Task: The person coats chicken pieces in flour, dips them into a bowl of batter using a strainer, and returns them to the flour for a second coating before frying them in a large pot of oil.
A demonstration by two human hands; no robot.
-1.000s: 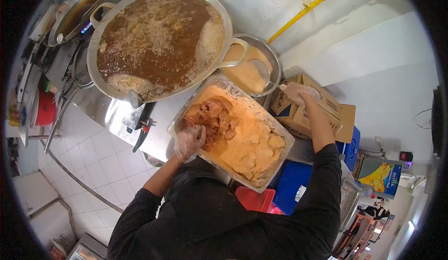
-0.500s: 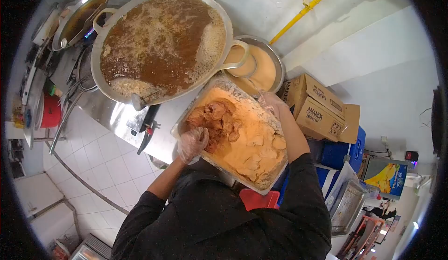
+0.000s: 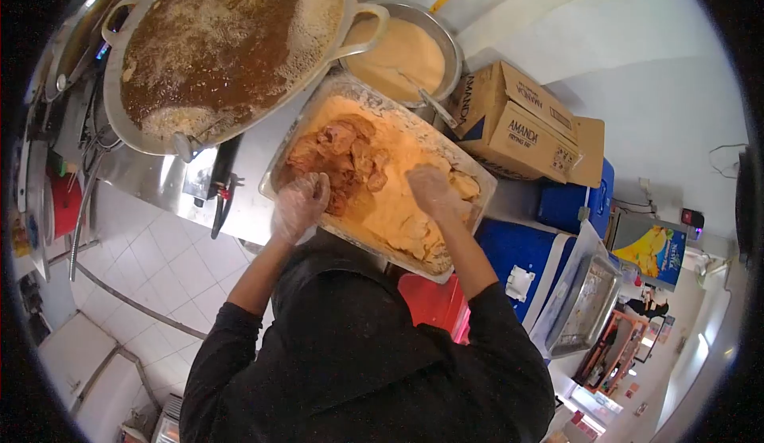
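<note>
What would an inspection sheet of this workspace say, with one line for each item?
Surface: shiny metal counter, partly covered
Job's things: tub with orange powder and coated pieces; large pan of bubbling liquid; bowl with a utensil
Clutter: carton beside the bowl
Hands: gloved; left hand at the pieces, right hand over the powder; grips unclear
Cables: hose over floor tiles
Surroundings: red container, blue container near the tub
</note>
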